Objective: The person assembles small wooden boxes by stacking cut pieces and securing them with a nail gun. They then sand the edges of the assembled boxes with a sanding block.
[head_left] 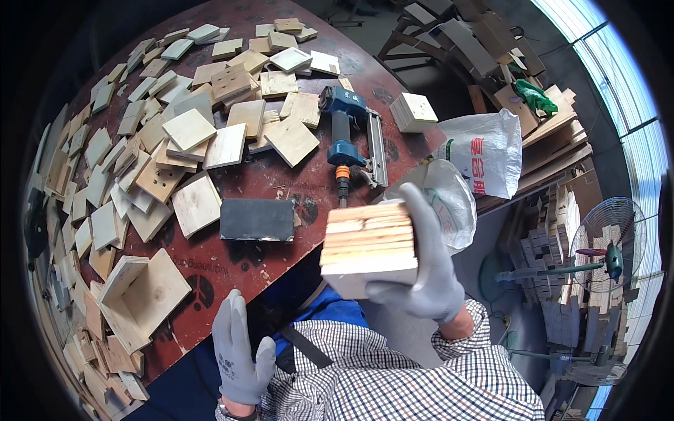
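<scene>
My right hand (428, 274), in a grey glove, grips a stack of square wooden blocks (368, 238) in front of my body, just off the table's near edge. The thumb and fingers clasp its right side, and the layered edges face up. My left hand (240, 347), gloved too, is held up beside the table edge with its fingers straight and thumb apart, holding nothing. On the table nearby lie a dark rectangular block (257, 219) and a blue nail gun (345, 119) with an orange hose fitting. A joined wooden corner piece (144, 298) stands left of my left hand.
Loose wooden squares (189, 130) cover the left and far parts of the red table (281, 186). Another neat stack of squares (414, 112) sits at its right corner. White sacks (484, 151), wood piles (562, 259) and a standing fan (611, 259) are to the right.
</scene>
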